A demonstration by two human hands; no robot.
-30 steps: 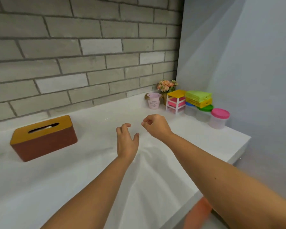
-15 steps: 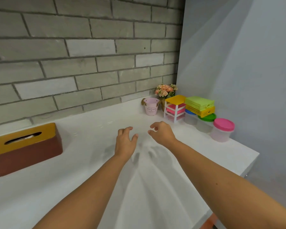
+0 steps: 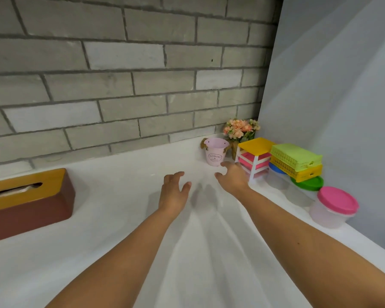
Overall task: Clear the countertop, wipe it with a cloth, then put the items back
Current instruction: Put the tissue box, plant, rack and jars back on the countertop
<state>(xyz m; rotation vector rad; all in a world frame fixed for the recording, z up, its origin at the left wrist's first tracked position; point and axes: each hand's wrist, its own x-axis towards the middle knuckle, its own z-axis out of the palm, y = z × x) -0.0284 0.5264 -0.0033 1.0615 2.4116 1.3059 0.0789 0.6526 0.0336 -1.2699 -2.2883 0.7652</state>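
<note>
Counter (image 3: 120, 218) clearing, seemingly first step: hovering just beside pink bucket (image 3: 215, 152), right hand (image 3: 233, 178) nearest, left hand (image 3: 173, 192) near, both grips loose, empty; next, probably wrapping bucket, lifting.

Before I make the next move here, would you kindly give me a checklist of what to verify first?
1. The right hand is free: ok, fingers spread, holding nothing.
2. The left hand is free: ok, open above the countertop.
3. The pink bucket is upright and within reach: ok, it stands just beyond the right hand.
4. Room around the pink bucket: not ok, the small drawer rack stands close at its right, with flowers behind.
5. The countertop is cleared: not ok, the tissue box and lidded containers are on it.
6. A wiping cloth is at hand: cannot tell, none in view.
</note>
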